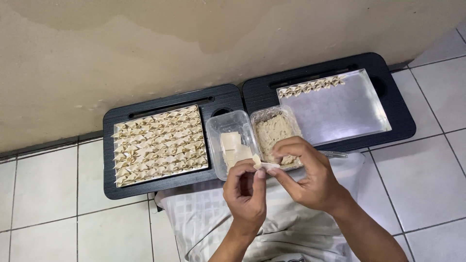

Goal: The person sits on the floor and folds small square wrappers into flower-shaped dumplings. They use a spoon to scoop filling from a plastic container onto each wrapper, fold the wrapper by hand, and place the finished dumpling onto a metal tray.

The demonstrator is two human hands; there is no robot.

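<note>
We pinch one dumpling wrapper (262, 165) between left hand (246, 189) and right hand (310, 177). Two clear tubs (216, 133), two black trays (121, 187).

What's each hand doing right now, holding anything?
Left hand: closed, fingertips pinching a small dough wrapper.
Right hand: closed, pinching the same wrapper from the other side.

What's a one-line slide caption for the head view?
Both hands, left hand and right hand, pinch a small dumpling wrapper over plastic tubs beside a tray of folded dumplings.
</note>
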